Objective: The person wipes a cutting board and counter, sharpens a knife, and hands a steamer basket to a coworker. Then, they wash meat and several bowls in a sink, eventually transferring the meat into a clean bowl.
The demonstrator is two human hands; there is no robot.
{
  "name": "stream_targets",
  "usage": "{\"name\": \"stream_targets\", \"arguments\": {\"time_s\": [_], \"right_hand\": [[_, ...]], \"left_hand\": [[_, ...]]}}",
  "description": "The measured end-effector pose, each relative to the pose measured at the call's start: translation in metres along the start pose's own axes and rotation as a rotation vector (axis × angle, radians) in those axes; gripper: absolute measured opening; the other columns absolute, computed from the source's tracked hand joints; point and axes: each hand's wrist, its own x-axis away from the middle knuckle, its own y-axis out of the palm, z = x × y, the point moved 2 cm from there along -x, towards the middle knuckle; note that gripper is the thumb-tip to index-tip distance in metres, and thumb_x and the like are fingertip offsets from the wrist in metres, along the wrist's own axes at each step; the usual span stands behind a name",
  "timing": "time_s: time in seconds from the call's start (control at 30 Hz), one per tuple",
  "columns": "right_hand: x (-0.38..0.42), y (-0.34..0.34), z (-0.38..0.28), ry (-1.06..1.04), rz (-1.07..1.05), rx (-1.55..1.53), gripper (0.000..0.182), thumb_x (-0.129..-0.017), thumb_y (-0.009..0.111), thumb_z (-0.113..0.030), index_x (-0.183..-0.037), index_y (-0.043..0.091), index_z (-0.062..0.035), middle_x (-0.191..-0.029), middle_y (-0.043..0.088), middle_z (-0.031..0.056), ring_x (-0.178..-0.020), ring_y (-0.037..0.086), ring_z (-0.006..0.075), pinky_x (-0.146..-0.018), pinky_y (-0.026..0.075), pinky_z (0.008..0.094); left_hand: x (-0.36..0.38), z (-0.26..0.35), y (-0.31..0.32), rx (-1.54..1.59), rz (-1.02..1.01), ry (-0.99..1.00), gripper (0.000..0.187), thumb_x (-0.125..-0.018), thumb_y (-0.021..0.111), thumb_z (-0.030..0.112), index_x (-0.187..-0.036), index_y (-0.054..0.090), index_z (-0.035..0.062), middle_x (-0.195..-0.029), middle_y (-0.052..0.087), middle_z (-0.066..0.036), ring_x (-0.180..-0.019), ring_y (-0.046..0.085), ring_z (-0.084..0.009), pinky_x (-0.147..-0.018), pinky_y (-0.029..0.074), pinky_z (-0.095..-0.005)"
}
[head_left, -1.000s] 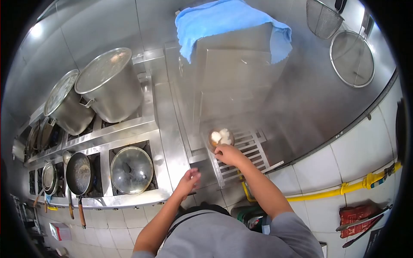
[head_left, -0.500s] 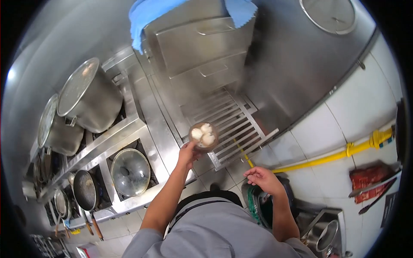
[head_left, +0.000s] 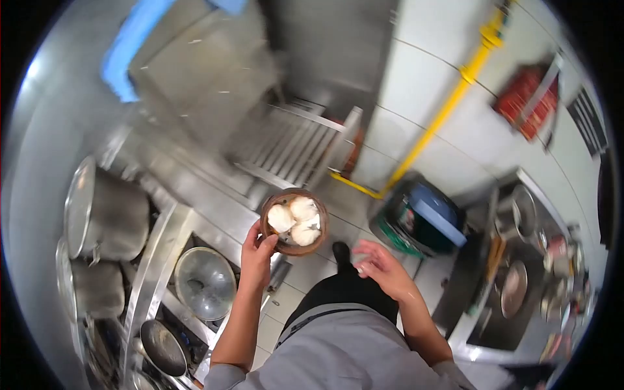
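My left hand (head_left: 259,255) grips the near-left rim of a small round bamboo steamer basket (head_left: 323,229), thumb on the edge. Three white buns (head_left: 304,232) sit inside it, their tops split. The basket is held level in front of my body, above the floor. To its right, my right hand (head_left: 385,268) hangs in the air with loosely bent fingers apart, apparently holding nothing. It does not touch the basket.
A stove on the left carries large stockpots (head_left: 107,218), a glass lid (head_left: 205,283) and a frying pan (head_left: 164,348). Ahead stand a steel drawer cabinet (head_left: 201,71) and a slatted rack (head_left: 292,146). A bin (head_left: 416,214) and a yellow pipe (head_left: 429,130) are on the right.
The view has swung to the right, bringing the bin and right-hand counter further in. My left hand has brought the basket of buns away from the slatted rack, closer to me.
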Motion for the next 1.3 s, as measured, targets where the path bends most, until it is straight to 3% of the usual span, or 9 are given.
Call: {"name": "stream_targets", "arguments": {"time_s": [0.17, 0.37, 0.43, 0.57, 0.77, 0.87, 0.97, 1.17, 1.3], "right_hand": [[0.092, -0.02, 0.025, 0.053, 0.269, 0.104, 0.072, -0.103, 0.063, -0.031, -0.16, 0.027, -0.0081, -0.147, 0.049, 0.0149, -0.116, 0.06, 0.0227, -0.096, 0.052, 0.0357], [0.275, -0.053, 0.075, 0.119, 0.585, 0.017, 0.082, -0.096, 0.072, -0.045, -0.156, 0.035, -0.0016, -0.116, 0.063, 0.0084, -0.096, 0.058, 0.015, -0.082, 0.05, 0.0299], [0.318, -0.052, 0.09, 0.113, 0.665, -0.035, 0.093, -0.091, 0.074, -0.053, -0.156, 0.034, -0.0003, -0.121, 0.061, 0.0122, -0.105, 0.059, 0.0185, -0.081, 0.053, 0.0316], [0.425, -0.07, 0.109, 0.075, 0.871, -0.203, 0.093, -0.089, 0.078, -0.051, -0.156, 0.035, -0.0027, -0.109, 0.056, 0.0031, -0.1, 0.055, 0.0136, -0.079, 0.052, 0.0281], [0.649, -0.119, 0.137, -0.087, 1.025, -0.308, 0.073, -0.098, 0.07, -0.038, -0.156, 0.038, -0.0084, -0.121, 0.058, 0.0044, -0.108, 0.058, 0.0141, -0.087, 0.053, 0.0305], [0.778, -0.147, 0.176, -0.018, 1.16, -0.391, 0.06, -0.102, 0.065, -0.033, -0.151, 0.044, -0.0062, -0.125, 0.062, 0.0082, -0.105, 0.063, 0.015, -0.088, 0.054, 0.0306], [0.89, -0.15, 0.224, -0.205, 1.376, -0.606, 0.045, -0.103, 0.063, -0.032, -0.14, 0.054, -0.0068, -0.12, 0.064, 0.0075, -0.096, 0.065, 0.0148, -0.082, 0.056, 0.0298], [1.032, -0.141, 0.29, -0.416, 1.718, -0.861, 0.035, -0.104, 0.061, -0.027, -0.132, 0.057, -0.0064, -0.108, 0.068, 0.0078, -0.087, 0.068, 0.0166, -0.074, 0.057, 0.0306], [1.073, -0.131, 0.344, -0.484, 1.865, -1.069, 0.03, -0.104, 0.061, -0.026, -0.127, 0.059, -0.0056, -0.103, 0.07, 0.0086, -0.08, 0.069, 0.0181, -0.069, 0.058, 0.0319]], "left_hand": [[0.066, -0.078, 0.079, -0.065, -0.365, -0.186, 0.06, -0.091, 0.068, 0.015, -0.144, 0.048, -0.0032, -0.126, 0.062, -0.011, -0.114, 0.06, -0.0194, -0.096, 0.049, -0.0321], [0.173, -0.159, 0.167, -0.17, -0.772, -0.408, 0.049, -0.096, 0.066, 0.019, -0.135, 0.049, -0.0048, -0.122, 0.062, -0.011, -0.105, 0.063, -0.0171, -0.078, 0.052, -0.0294], [0.194, -0.18, 0.185, -0.295, -0.862, -0.443, 0.049, -0.096, 0.066, 0.019, -0.136, 0.049, -0.0044, -0.121, 0.062, -0.011, -0.102, 0.063, -0.0167, -0.075, 0.051, -0.0289], [0.268, -0.217, 0.258, -0.419, -1.097, -0.445, 0.051, -0.096, 0.066, 0.017, -0.139, 0.049, -0.0033, -0.118, 0.063, -0.013, -0.098, 0.063, -0.0169, -0.073, 0.051, -0.0274], [0.439, -0.3, 0.384, -0.34, -1.306, -0.504, 0.044, -0.095, 0.063, 0.007, -0.138, 0.051, -0.001, -0.116, 0.065, -0.013, -0.104, 0.065, -0.0197, -0.083, 0.058, -0.0332], [0.532, -0.366, 0.451, -0.4, -1.421, -0.539, 0.046, -0.096, 0.063, 0.007, -0.139, 0.047, 0.0008, -0.123, 0.062, -0.014, -0.104, 0.065, -0.0215, -0.08, 0.06, -0.0358], [0.622, -0.419, 0.508, -0.457, -1.415, -0.591, 0.058, -0.098, 0.064, 0.013, -0.146, 0.032, 0.0023, -0.133, 0.054, -0.015, -0.095, 0.065, -0.0222, -0.071, 0.061, -0.0386], [0.743, -0.517, 0.664, -0.512, -1.512, -0.649, 0.049, -0.096, 0.065, 0.017, -0.135, 0.039, 0.0032, -0.099, 0.059, -0.012, -0.064, 0.059, -0.0163, -0.059, 0.061, -0.0413], [0.821, -0.568, 0.787, -0.507, -1.564, -0.67, 0.037, -0.095, 0.065, 0.025, -0.123, 0.047, 0.0067, -0.092, 0.06, -0.008, -0.061, 0.061, -0.0176, -0.057, 0.061, -0.0406]]}}
